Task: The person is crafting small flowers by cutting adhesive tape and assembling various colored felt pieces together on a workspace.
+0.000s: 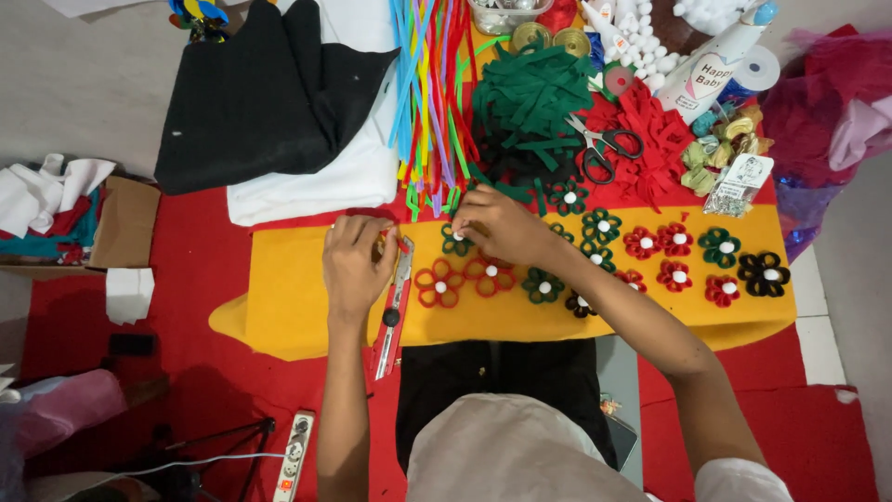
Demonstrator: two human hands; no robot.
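Head view, right hand (497, 228) pinched on a green felt flower (455, 240) on the yellow felt sheet (297, 311), left hand (356, 262) curled shut beside a red utility knife (394, 311), finished flowers (678, 244) rightward, scissors (604, 149) behind.

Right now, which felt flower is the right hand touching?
The right hand pinches the green flower at the row's left end, just above the two red flowers.

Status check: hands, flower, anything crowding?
Left hand resting on yellow felt. Right hand pinching green felt flower. Utility knife beside left hand; red flowers close below.
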